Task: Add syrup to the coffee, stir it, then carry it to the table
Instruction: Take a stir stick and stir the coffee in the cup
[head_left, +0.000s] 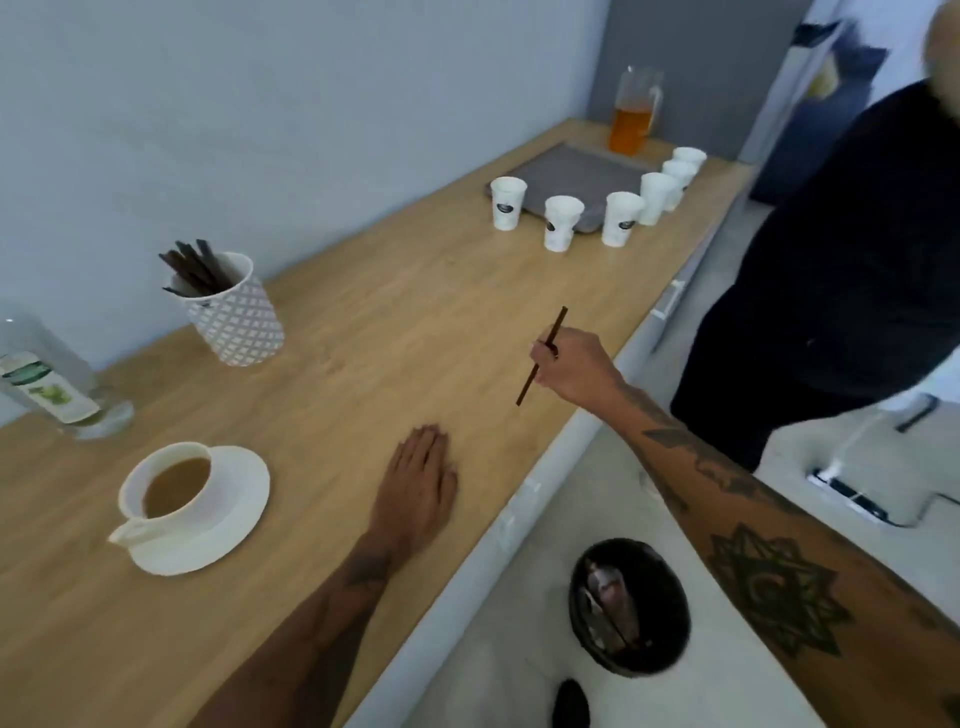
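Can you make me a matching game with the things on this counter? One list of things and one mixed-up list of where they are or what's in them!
Things:
1. coffee cup
2. stir stick
3. patterned cup
4. glass jug

Clues:
A. pinched in the right hand
B. sits on a white saucer
C. holds orange liquid, at the far end of the counter
D. full of dark sticks

Pairs: 1-B, 2-A, 3-D, 4-C

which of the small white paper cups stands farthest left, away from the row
The paper cup at the left corner of the grey mat. It stands alone nearer the wall; the other five run in a line along the mat's near edge toward the jug.
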